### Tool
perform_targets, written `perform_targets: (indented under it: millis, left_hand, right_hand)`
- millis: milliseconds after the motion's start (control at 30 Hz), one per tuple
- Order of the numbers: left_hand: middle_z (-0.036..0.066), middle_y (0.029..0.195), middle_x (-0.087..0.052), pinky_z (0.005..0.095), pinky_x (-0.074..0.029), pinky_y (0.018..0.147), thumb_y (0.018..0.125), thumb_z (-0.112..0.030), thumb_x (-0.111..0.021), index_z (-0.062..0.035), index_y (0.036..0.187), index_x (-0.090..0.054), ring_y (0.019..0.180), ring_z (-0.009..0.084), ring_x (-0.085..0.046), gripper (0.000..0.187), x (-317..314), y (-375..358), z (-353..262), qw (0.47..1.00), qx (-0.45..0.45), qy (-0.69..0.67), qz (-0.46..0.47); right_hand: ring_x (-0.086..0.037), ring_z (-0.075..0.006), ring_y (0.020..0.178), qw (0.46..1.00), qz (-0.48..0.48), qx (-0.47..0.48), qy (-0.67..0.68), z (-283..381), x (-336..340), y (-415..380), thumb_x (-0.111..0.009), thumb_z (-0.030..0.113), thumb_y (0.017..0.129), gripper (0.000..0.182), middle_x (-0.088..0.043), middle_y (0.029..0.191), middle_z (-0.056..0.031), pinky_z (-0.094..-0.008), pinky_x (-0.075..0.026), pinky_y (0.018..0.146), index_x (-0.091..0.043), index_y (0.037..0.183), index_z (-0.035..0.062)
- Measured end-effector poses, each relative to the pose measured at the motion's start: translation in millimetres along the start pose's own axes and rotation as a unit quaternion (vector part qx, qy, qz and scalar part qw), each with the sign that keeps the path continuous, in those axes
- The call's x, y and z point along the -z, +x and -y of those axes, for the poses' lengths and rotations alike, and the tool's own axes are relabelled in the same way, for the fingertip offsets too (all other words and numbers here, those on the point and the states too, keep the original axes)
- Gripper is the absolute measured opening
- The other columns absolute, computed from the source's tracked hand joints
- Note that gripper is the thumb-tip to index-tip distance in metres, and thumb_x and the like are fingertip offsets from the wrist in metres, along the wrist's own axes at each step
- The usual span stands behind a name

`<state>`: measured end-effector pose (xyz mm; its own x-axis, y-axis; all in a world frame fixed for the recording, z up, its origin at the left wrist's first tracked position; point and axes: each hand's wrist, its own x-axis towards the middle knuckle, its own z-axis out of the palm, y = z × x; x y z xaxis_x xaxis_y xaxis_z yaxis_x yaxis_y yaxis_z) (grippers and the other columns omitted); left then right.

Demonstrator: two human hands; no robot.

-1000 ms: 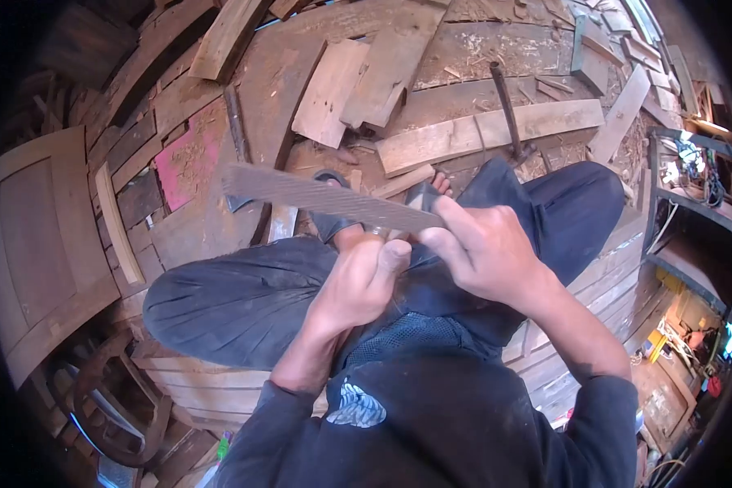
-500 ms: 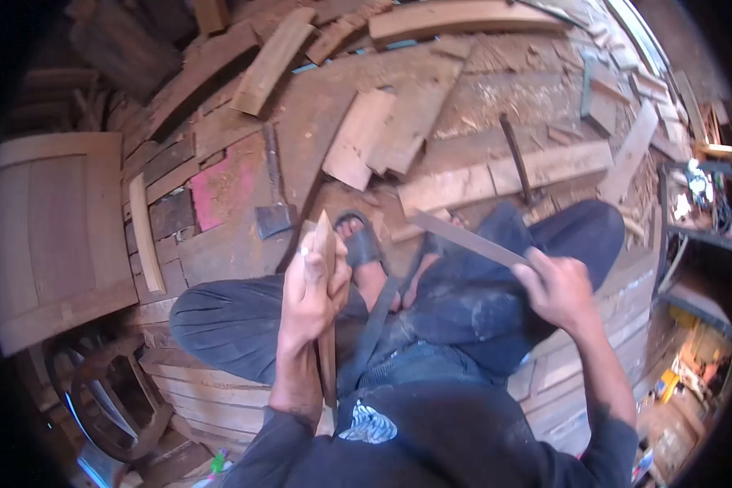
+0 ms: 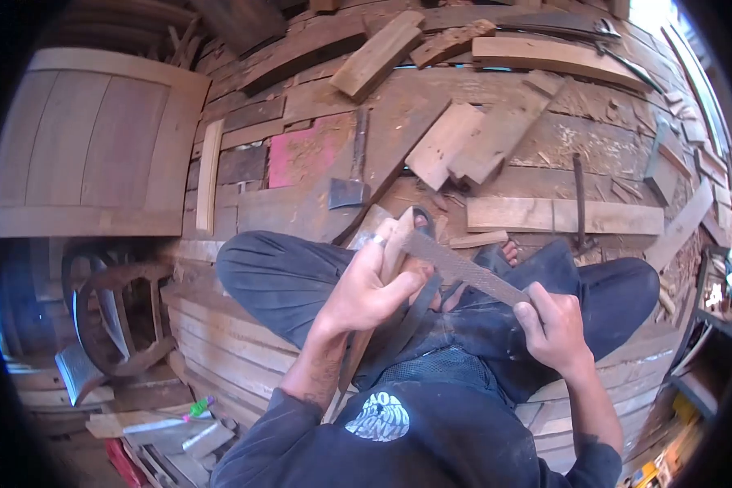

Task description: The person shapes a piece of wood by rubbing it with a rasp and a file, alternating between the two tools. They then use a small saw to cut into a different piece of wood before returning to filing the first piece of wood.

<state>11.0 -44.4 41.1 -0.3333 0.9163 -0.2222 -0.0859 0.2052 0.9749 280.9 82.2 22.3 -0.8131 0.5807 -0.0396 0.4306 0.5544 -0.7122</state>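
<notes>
A long piece of wood (image 3: 394, 248) is gripped in my left hand (image 3: 364, 294), its upper end tilted away from me and its lower part running down beside my forearm. My right hand (image 3: 555, 327) is closed around the near end of a flat rasp (image 3: 473, 272) with a rough, toothed face. The rasp's far end overlaps the top of the wood, just beyond my left fingers. Both hands are above my lap, between my crossed legs. A dark strap or strip (image 3: 411, 321) lies across my lap below the wood.
An axe (image 3: 350, 193) and a hammer (image 3: 580, 203) lie on the plank floor ahead. Cut boards (image 3: 565, 216) and shavings are scattered around. A panelled wooden door (image 3: 98, 146) is at the left, above a curved wooden frame (image 3: 122, 309).
The rasp has come left and now meets the upper end of the wood. My left hand has tilted the wood to the right. The whole view has shifted with my head.
</notes>
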Motion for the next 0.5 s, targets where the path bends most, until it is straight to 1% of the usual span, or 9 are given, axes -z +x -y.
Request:
perform_targets:
  millis: [33, 133, 233, 267, 333, 367, 433, 467, 500]
  left_hand:
    - [0.0, 0.084, -0.057, 0.0231, -0.04, 0.051, 0.095, -0.007, -0.07, 0.0012, 0.135, -0.05, 0.059, 0.0053, -0.051, 0.046, 1, -3, -1, 0.999, 0.024, -0.027, 0.003]
    - [-0.001, 0.098, -0.058, 0.0241, -0.046, 0.074, 0.1, -0.009, -0.063, 0.0008, 0.141, -0.05, 0.079, 0.0058, -0.053, 0.045, 9, -6, 1, 0.997, 0.066, -0.017, 0.024]
    - [-0.001, 0.096, -0.056, 0.0244, -0.046, 0.075, 0.101, -0.011, -0.06, 0.0012, 0.134, -0.053, 0.082, 0.0061, -0.053, 0.035, 4, -5, -11, 0.993, 0.1, -0.058, 0.028]
    - [-0.001, 0.096, -0.057, 0.026, -0.047, 0.076, 0.101, -0.011, -0.059, 0.0015, 0.133, -0.054, 0.083, 0.0077, -0.054, 0.035, 4, -5, -9, 0.99, 0.118, -0.053, 0.053]
    - [0.001, 0.096, -0.058, 0.0293, -0.048, 0.079, 0.101, -0.011, -0.059, 0.0023, 0.132, -0.055, 0.086, 0.0109, -0.056, 0.034, 5, -7, -5, 0.982, 0.153, -0.041, 0.101]
    - [0.003, 0.099, -0.06, 0.0311, -0.049, 0.082, 0.101, -0.01, -0.06, 0.0035, 0.13, -0.056, 0.089, 0.0135, -0.058, 0.032, -7, -7, -1, 0.988, 0.118, -0.005, 0.104]
    - [0.009, 0.104, -0.066, 0.0349, -0.05, 0.089, 0.1, -0.009, -0.061, 0.006, 0.125, -0.059, 0.096, 0.0185, -0.063, 0.029, -32, -4, 6, 0.991, 0.047, 0.069, 0.103]
    - [0.009, 0.104, -0.067, 0.0345, -0.05, 0.091, 0.1, -0.009, -0.061, 0.0063, 0.121, -0.06, 0.097, 0.0185, -0.064, 0.026, -39, -3, 4, 0.994, 0.006, 0.049, 0.094]
    - [0.007, 0.097, -0.066, 0.0305, -0.046, 0.078, 0.1, -0.01, -0.062, 0.0055, 0.125, -0.059, 0.085, 0.0138, -0.06, 0.029, -37, -3, 6, 0.994, 0.025, 0.033, 0.099]
  right_hand:
    - [-0.063, -0.0386, 0.058, 1.0, -0.008, -0.006, 0.008, 1, 0, -1, -0.065, 0.023, 0.1, 0.026, -0.06, 0.062, -0.0156, -0.0469, -0.046, 0.053, -0.056, 0.083, 0.0049]
    - [-0.063, -0.0382, 0.058, 1.0, -0.026, -0.013, 0.01, -2, 3, -2, -0.065, 0.023, 0.101, 0.027, -0.06, 0.062, -0.0153, -0.0472, -0.046, 0.053, -0.056, 0.083, 0.0049]
    - [-0.064, -0.038, 0.058, 1.0, -0.021, 0.001, -0.004, 0, 8, 1, -0.066, 0.025, 0.101, 0.028, -0.061, 0.062, -0.0148, -0.0472, -0.046, 0.053, -0.057, 0.083, 0.0052]
    - [-0.064, -0.0379, 0.058, 1.0, -0.016, 0.008, -0.011, 2, 10, 4, -0.066, 0.026, 0.1, 0.028, -0.062, 0.063, -0.0146, -0.0472, -0.047, 0.052, -0.057, 0.084, 0.0054]
    - [-0.064, -0.0366, 0.057, 0.999, -0.039, 0.032, -0.008, 9, 0, 16, -0.067, 0.027, 0.1, 0.029, -0.062, 0.062, -0.0134, -0.0465, -0.047, 0.051, -0.056, 0.083, 0.006]
    - [-0.064, -0.036, 0.056, 0.998, -0.052, 0.04, -0.006, 15, -5, 22, -0.068, 0.027, 0.099, 0.029, -0.062, 0.062, -0.0128, -0.0462, -0.048, 0.051, -0.056, 0.083, 0.0063]
    - [-0.064, -0.0343, 0.055, 0.995, -0.038, 0.071, -0.057, 44, 5, 46, -0.069, 0.028, 0.098, 0.03, -0.062, 0.061, -0.0118, -0.0452, -0.048, 0.05, -0.056, 0.082, 0.0068]
    - [-0.064, -0.0335, 0.055, 0.993, -0.032, 0.085, -0.081, 51, 11, 53, -0.07, 0.028, 0.098, 0.03, -0.062, 0.061, -0.0113, -0.0447, -0.049, 0.049, -0.056, 0.082, 0.0071]
    - [-0.064, -0.033, 0.055, 0.994, -0.047, 0.081, -0.061, 49, 13, 50, -0.07, 0.028, 0.098, 0.03, -0.061, 0.061, -0.0112, -0.0444, -0.048, 0.049, -0.056, 0.081, 0.0071]
